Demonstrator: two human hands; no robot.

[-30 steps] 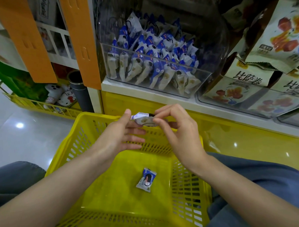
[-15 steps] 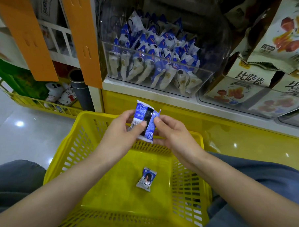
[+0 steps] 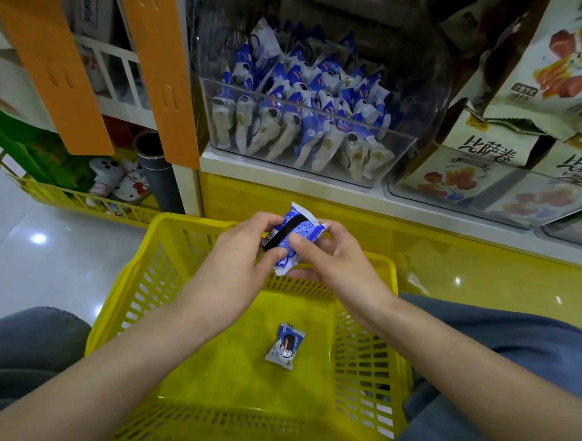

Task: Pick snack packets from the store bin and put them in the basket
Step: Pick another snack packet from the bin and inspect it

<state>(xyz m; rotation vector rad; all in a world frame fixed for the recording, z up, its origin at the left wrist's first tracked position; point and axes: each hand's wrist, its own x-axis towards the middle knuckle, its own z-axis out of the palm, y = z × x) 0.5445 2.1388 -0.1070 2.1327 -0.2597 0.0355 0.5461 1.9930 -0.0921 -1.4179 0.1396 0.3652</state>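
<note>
Currently my left grip (image 3: 237, 252) and right grip (image 3: 334, 258) both pinch one blue snack packet (image 3: 293, 237) between them, thumbs on its face. It hangs over the far rim of the yellow basket (image 3: 135, 280); below my grips a second packet (image 3: 285, 345) lies on the basket floor — the store bin (image 3: 403, 155) stands beyond, up ahead.

Bin (image 3: 401, 162) behind basket (image 3: 137, 280); loose packet (image 3: 285, 346) inside; held packet (image 3: 293, 236) over far rim.

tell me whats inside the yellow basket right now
One blue-and-white snack packet lies on the floor of the yellow basket. The second packet, held by the left hand and right hand, is above the far rim, not inside. The forearms hide parts of the floor.
</note>
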